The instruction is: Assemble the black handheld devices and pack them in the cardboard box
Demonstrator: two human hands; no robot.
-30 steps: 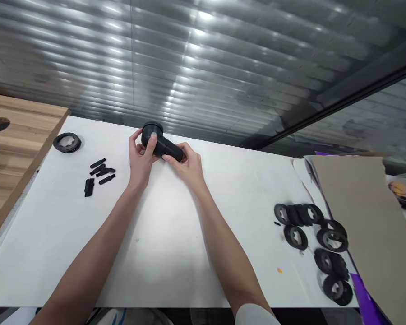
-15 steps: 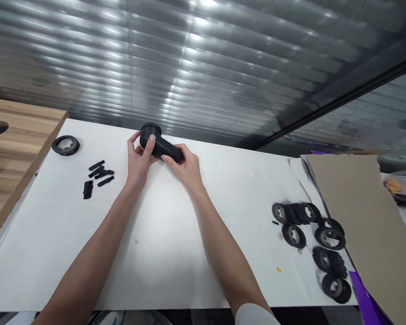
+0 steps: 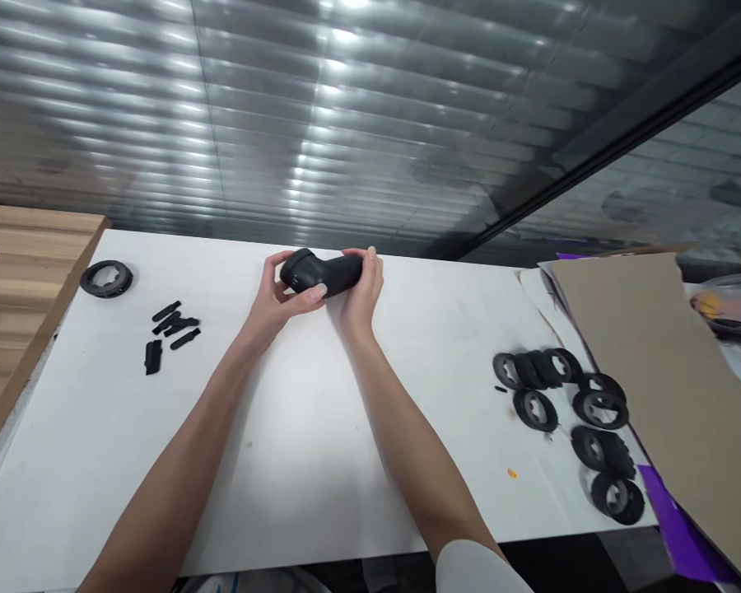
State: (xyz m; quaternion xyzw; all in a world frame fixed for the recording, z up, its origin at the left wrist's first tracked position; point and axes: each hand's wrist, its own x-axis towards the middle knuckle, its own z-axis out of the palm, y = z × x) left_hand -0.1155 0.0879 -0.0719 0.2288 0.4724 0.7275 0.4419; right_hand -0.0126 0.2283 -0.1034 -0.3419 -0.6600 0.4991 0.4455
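A black handheld device with a round head and a thick angled handle [image 3: 328, 275] is held between both hands above the far edge of the white table. My left hand [image 3: 276, 298] grips its round head, thumb along the near side. My right hand [image 3: 363, 292] is wrapped round the handle end on the right. To the left of my left hand lie several small flat black strips [image 3: 182, 324] and a wider black piece [image 3: 153, 357]. Farther left rests a black ring [image 3: 106, 278] with a notched opening.
On the right of the white table [image 3: 309, 461] several black rings [image 3: 536, 409] lie in loose groups. Beyond them lean a cardboard sheet [image 3: 654, 371] and a purple piece [image 3: 679, 527]. A wooden board [image 3: 30, 272] borders the left side. A reflective panel [image 3: 253, 123] stands behind.
The black device has turned in my hands, its round head now tilted to the left rather than facing up. My right hand has shifted its grip round the handle end. The view has shifted slightly.
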